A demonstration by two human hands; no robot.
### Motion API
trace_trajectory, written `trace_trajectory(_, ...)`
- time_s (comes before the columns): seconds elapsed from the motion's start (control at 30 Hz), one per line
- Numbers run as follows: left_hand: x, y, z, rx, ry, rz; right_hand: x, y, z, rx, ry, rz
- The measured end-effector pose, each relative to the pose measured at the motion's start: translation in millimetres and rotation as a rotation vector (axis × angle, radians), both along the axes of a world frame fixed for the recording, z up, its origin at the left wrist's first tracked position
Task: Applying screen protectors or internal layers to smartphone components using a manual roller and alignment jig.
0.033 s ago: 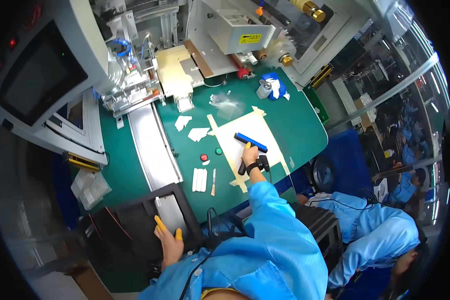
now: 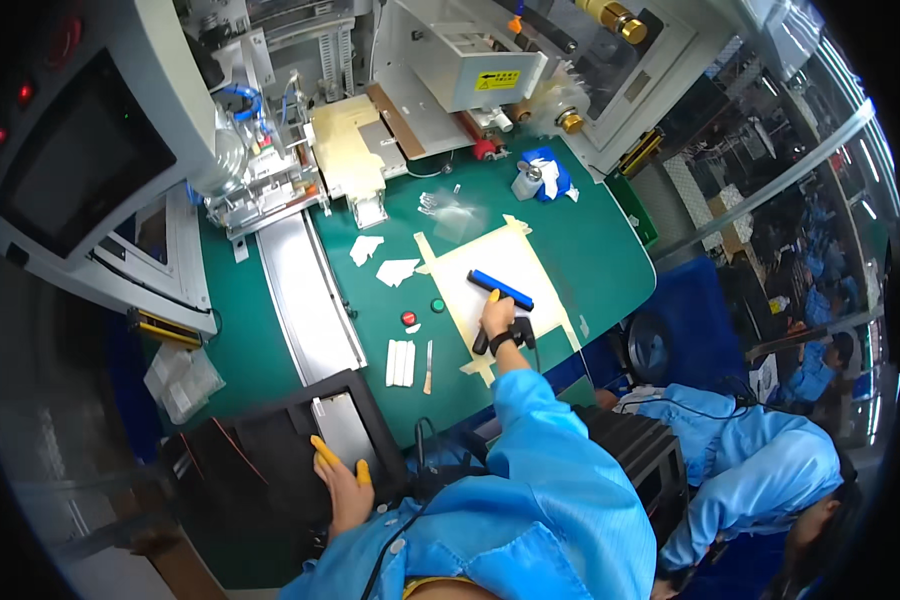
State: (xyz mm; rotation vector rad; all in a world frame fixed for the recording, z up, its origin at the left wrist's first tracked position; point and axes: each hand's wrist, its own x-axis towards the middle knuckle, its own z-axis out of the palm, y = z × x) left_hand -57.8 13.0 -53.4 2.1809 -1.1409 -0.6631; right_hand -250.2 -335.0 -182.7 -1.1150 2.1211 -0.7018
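Observation:
My right hand [image 2: 496, 314] grips the black handle of a blue roller [image 2: 501, 288]. The roller lies over a white sheet [image 2: 460, 275] bordered with pale yellow tape on the green mat. Down at the left, my left hand [image 2: 346, 490] has its fingers apart, with yellow finger cots on two of them. It is at the near end of a flat silver panel [image 2: 344, 432], which sits in a black foam tray [image 2: 378, 420]. Whether the fingertips touch the panel or tray, I cannot tell.
Left of the sheet are white strips [image 2: 400, 362], a thin blade-like tool [image 2: 429, 367], red [image 2: 408, 318] and green [image 2: 437, 305] buttons, and white scraps [image 2: 398, 271]. A bottle [image 2: 526, 180] stands farther back. Machinery lines the far side; a co-worker [image 2: 750, 460] sits at right.
My right hand and the roller have shifted very slightly toward me and left. My left hand has moved a little to the right, its fingers still apart.

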Motion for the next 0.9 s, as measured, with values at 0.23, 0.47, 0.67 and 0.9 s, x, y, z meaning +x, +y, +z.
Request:
trace_trajectory(0.23, 12.4, 13.2, 20.2, 0.065, -0.113, -0.169, 26.4, 97.9, -36.8, -0.046, 0.010, 0.032)
trace_trajectory(0.47, 50.4, 26.1, 32.9, -0.311, 0.164, 0.331, 74.4, 114.6, 58.3, -0.587, 0.676, 0.343)
trace_trajectory(0.67, 101.2, 67.8, 40.6, -0.517, 0.287, 0.742, 204.7, 215.3, 161.6, -0.221, -0.585, 1.760)
trace_trajectory(0.9, 101.6, 87.9, 62.3, -0.543, 0.309, 0.933, 287.8, 306.8, 120.0, -0.725, 0.096, 1.613)
